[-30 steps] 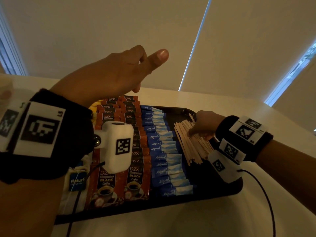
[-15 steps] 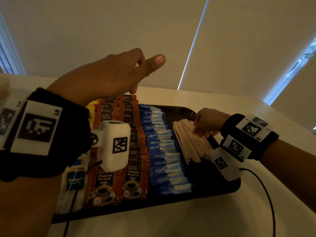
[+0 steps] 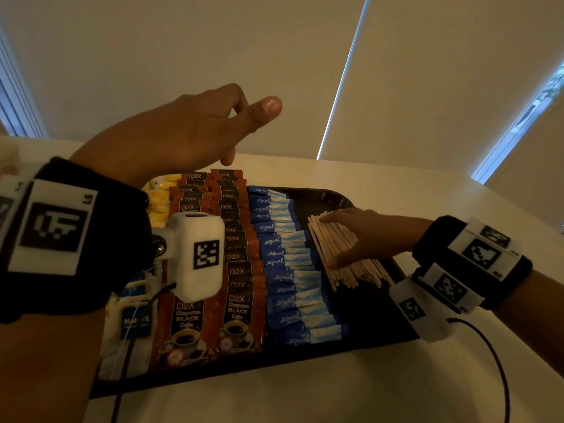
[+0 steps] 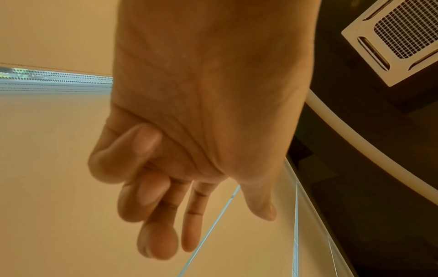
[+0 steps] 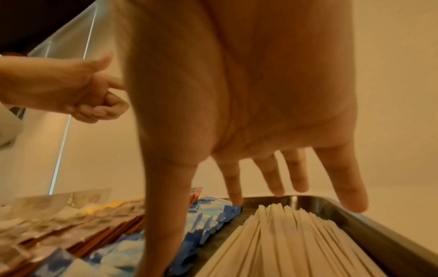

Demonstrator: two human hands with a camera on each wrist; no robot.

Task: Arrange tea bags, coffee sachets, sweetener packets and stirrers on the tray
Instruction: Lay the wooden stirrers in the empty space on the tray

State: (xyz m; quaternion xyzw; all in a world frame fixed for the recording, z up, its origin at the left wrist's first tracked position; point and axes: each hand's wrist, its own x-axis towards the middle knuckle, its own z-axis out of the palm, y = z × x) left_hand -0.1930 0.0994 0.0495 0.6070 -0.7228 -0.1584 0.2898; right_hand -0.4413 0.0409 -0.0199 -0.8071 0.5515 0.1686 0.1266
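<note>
Stirrers [image 3: 345, 248] are lying at the tray's [image 3: 332, 196] 3 o'clock; our right hand [image 3: 363, 236], grip spread flat, is pressing them, risking scatter; left hand [image 3: 183, 132] is hovering, loosely curled, empty.

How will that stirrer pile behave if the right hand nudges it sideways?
The wooden stirrers lie loose and already fanned, so they would probably slide apart unevenly. They look flat and thin, so unlikely to roll. The right hand, fingers spread over them, likely shifts them easily on the tray.
</note>
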